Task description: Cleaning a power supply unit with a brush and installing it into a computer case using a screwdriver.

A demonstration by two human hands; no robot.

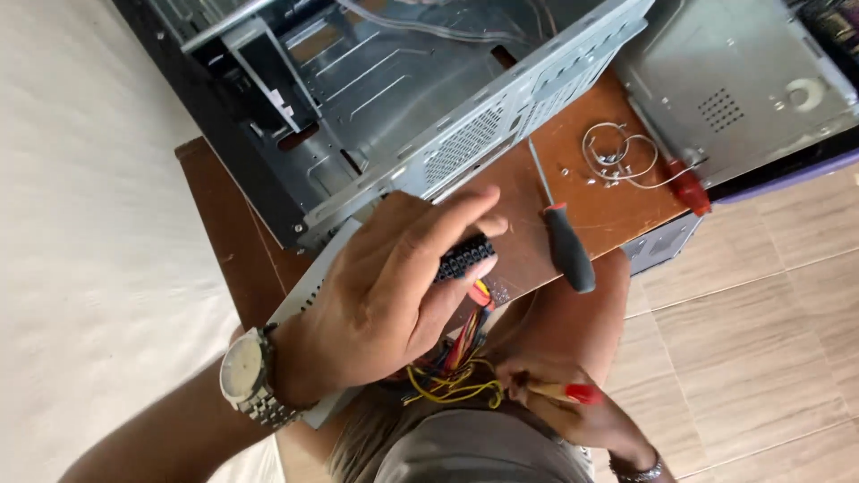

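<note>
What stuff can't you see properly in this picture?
- Head view: the left hand covers most of the black connector, so its full shape is hidden.
- The grey box under that hand is mostly hidden by hand and wrist.
- The right hand holds something red; the fingers hide what it is.
- The open computer case is cut off by the top edge.
- The tiny screws near the wire loop are too small to count.
</note>
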